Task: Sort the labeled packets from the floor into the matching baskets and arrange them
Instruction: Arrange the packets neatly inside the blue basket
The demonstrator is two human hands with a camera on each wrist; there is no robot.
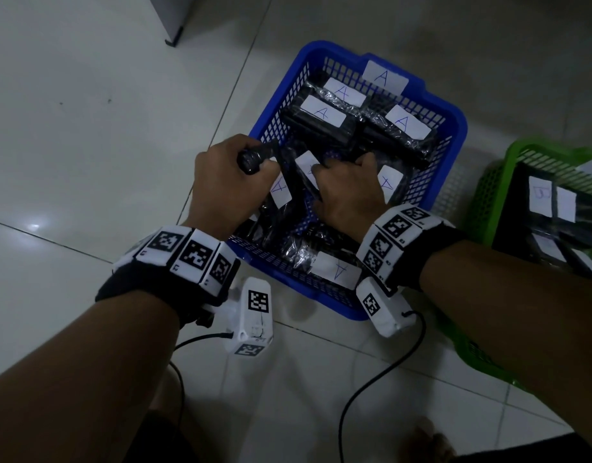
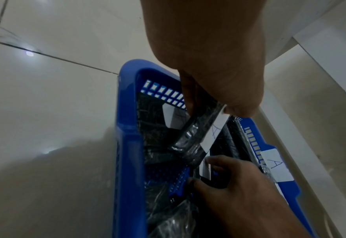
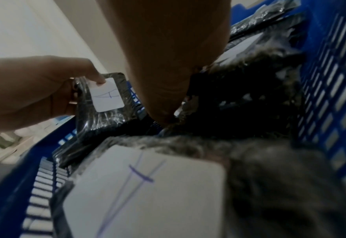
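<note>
While we are leaning over the blue basket [image 1: 455, 128] on the floor [image 1: 87, 128], our left hand [image 1: 221, 182] is gripping a black packet [image 2: 196, 136] labeled A, tilted over the basket's left rim. Our right hand [image 1: 348, 192] is reaching inside the basket, fingers curled on another packet [image 2: 206, 175] there. A green basket [image 1: 488, 195] is sitting beside the blue basket.

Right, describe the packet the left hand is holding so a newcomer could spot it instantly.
Start at the blue basket in the middle of the tiled floor, full of black plastic-wrapped packets with white "A" labels. At its left edge, the left hand grips one packet. Unlike its neighbours lying flat, it is raised on end, thumb on its label.
</note>
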